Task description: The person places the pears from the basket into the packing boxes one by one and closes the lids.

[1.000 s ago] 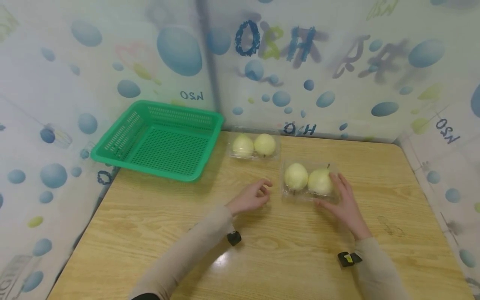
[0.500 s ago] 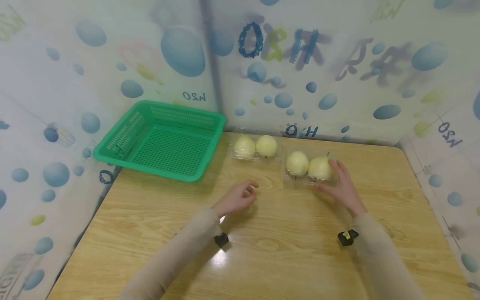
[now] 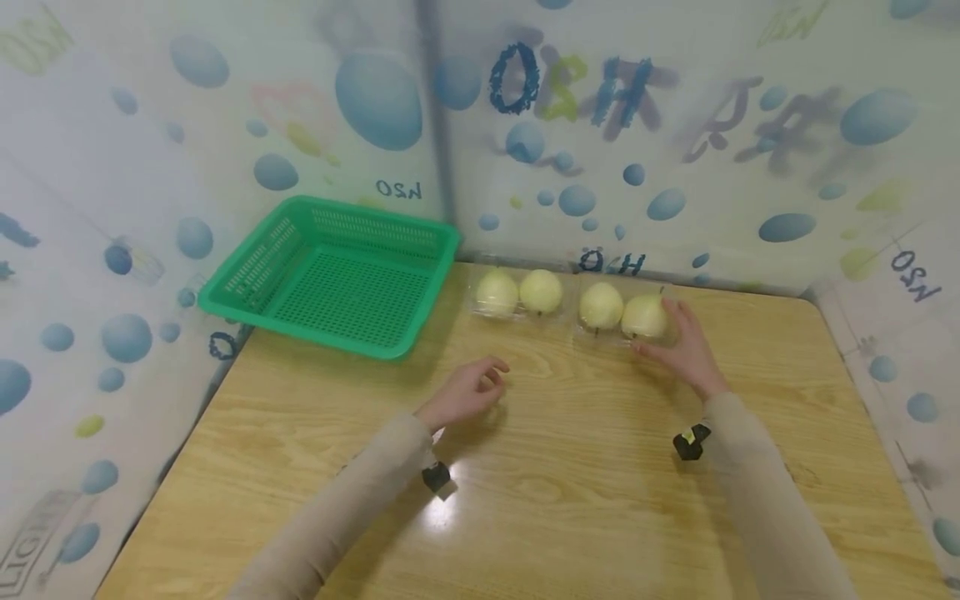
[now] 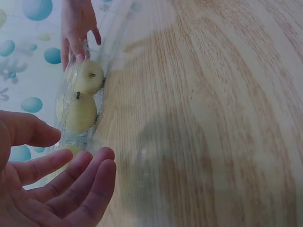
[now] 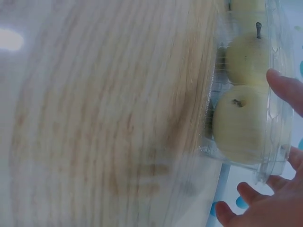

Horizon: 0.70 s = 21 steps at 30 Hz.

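A clear plastic fruit box [image 3: 600,340] with two pale yellow pears [image 3: 643,317] lies near the table's back edge. At its right end, my right hand [image 3: 688,354] holds it, thumb at the front and fingers toward the back. In the right wrist view the thumb [image 5: 286,90] is at the box's rim, and some fingers reach past its end. A second clear box [image 3: 480,310] with two pears [image 3: 541,292] stands just left of it. My left hand [image 3: 467,392] hovers above the table, fingers loosely bent and holding nothing, in front of the second box.
A green plastic basket [image 3: 408,343] with slotted sides stands at the back left, overhanging the table's left edge. The wooden table [image 3: 540,500] meets a patterned wall covering [image 3: 570,150] behind and at both sides.
My right hand has slid its box of pears backward, bringing it roughly in line with the second box. The left hand has drawn back a little to the left.
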Each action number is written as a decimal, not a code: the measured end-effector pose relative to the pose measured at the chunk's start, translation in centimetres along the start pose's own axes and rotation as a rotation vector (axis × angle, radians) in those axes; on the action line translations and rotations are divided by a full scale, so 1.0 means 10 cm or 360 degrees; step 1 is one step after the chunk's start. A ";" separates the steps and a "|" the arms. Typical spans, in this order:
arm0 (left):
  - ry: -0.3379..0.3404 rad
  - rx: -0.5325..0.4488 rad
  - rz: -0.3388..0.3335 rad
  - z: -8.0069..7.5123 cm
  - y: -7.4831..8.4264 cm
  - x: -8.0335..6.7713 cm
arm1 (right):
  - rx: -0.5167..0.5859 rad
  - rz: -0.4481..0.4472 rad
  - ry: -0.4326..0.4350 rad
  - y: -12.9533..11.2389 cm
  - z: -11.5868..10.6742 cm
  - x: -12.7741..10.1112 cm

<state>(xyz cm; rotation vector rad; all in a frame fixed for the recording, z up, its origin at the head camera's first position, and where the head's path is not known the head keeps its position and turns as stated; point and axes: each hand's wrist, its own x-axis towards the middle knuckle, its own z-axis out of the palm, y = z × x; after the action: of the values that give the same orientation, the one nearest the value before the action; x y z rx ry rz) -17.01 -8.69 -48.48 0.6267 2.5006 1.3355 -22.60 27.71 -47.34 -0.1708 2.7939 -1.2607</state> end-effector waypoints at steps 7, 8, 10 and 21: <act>-0.0001 0.0014 0.0014 -0.05 0.01 0.04 | 0.0014 -0.0023 -0.0008 0.02 -0.02 0.12; 0.0001 0.0024 0.0020 -0.06 0.02 0.05 | 0.0010 -0.0023 -0.0012 0.02 -0.03 0.13; 0.0013 0.0054 0.0042 -0.09 0.03 0.06 | 0.0005 -0.0020 -0.0021 0.02 -0.04 0.14; 0.0160 0.0519 0.0186 -0.17 0.13 0.12 | -0.0140 -0.0004 -0.0020 -0.10 -0.07 0.01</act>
<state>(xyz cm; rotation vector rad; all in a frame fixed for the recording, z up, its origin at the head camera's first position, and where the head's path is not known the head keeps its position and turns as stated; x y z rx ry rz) -18.44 -8.68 -46.51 0.8008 2.8323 1.0226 -22.72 27.62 -46.13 -0.1868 2.8411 -1.1342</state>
